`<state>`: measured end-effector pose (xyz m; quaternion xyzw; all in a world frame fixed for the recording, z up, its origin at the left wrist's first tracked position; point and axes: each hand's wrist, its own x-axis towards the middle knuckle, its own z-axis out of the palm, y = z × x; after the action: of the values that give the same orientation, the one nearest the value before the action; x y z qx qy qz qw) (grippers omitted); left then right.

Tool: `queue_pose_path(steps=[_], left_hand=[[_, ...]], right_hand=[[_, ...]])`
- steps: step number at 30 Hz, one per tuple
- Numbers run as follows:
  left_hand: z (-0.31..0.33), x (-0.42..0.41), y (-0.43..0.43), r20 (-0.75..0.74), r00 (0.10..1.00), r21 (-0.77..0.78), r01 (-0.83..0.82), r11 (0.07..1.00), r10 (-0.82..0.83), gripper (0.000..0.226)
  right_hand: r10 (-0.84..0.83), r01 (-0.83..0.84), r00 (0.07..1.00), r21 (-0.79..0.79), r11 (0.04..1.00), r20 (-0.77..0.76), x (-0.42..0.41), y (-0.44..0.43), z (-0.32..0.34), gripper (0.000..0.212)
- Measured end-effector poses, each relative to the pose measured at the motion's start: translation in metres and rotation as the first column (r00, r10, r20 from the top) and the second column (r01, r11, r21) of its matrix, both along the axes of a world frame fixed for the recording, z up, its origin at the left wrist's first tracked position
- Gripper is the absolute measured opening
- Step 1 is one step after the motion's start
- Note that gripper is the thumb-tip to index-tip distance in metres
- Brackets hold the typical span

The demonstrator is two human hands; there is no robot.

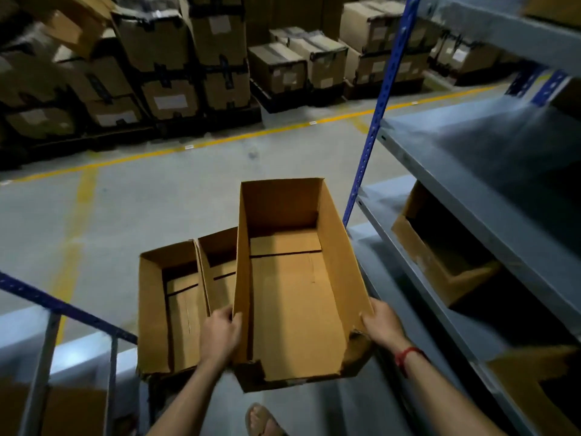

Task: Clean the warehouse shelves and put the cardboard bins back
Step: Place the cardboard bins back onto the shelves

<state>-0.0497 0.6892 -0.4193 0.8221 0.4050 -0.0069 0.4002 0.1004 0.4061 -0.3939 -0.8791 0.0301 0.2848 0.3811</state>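
I hold an empty open-topped cardboard bin above the floor, its open side facing me. My left hand grips its left wall near the front corner. My right hand grips the right wall, a red thread around that wrist. Two more empty cardboard bins stand side by side on the floor just left of the held one, partly hidden behind it. The grey metal shelves with blue uprights stand at my right, and one cardboard bin sits on a lower shelf.
A blue shelf upright rises just right of the held bin. Another rack's blue rail crosses the lower left. Stacked cartons on pallets line the far side beyond a yellow floor line. My sandalled foot shows below.
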Motion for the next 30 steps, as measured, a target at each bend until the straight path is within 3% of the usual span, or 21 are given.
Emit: queue_pose_path(steps=[9,14,17,26,30], left_hand=[[-0.044,0.073,-0.011,-0.086,0.996,-0.142,0.017,0.99,-0.029,0.034],[-0.067,0.122,-0.006,-0.206,0.967,-0.34,0.076,0.937,-0.153,0.078],[-0.082,0.149,-0.014,-0.324,0.933,-0.473,-0.014,0.881,-0.159,0.091],[-0.163,0.188,-0.003,-0.18,0.982,-0.656,-0.078,0.751,-0.055,0.085],[-0.222,0.213,0.014,-0.197,0.976,-0.623,-0.052,0.78,-0.093,0.089]], right_hand=[[0.006,-0.001,0.999,-0.103,0.995,0.045,0.061,-0.004,-0.047,0.016],[-0.013,0.019,0.999,-0.187,0.982,0.03,0.12,0.002,-0.085,0.021],[0.029,-0.022,0.999,-0.232,0.972,0.026,0.155,0.003,-0.112,0.034],[0.099,-0.107,0.994,-0.308,0.945,-0.041,0.24,0.027,-0.192,0.037],[0.088,-0.092,0.996,-0.297,0.95,-0.028,0.271,0.049,-0.239,0.034]])
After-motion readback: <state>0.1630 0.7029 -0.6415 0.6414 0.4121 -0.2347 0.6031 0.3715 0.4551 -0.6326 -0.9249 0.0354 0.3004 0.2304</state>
